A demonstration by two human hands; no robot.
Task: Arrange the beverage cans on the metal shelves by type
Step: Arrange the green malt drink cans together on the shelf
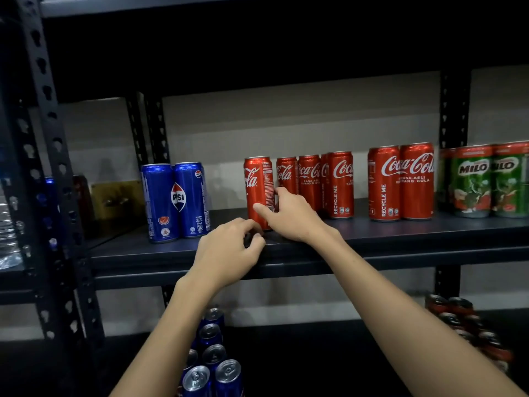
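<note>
1. Red Coca-Cola can [259, 190] stands upright on dark metal shelf [400, 236], gripped by right hand [289, 216], thumb and fingers round it.
2. Left hand [229, 250] is loosely curled at the shelf edge, nothing held.
3. Pepsi cans [176, 202] left, more Coca-Cola cans [400, 181], Milo cans [486, 181] right.
4. Grey wall [286, 124] behind.

two bare forearms enter from the lower part of the frame, no sleeves on them (none is visible up to the frame edge). left hand [229, 247] and right hand [292, 217] wear no gloves, rings or watch.
</note>
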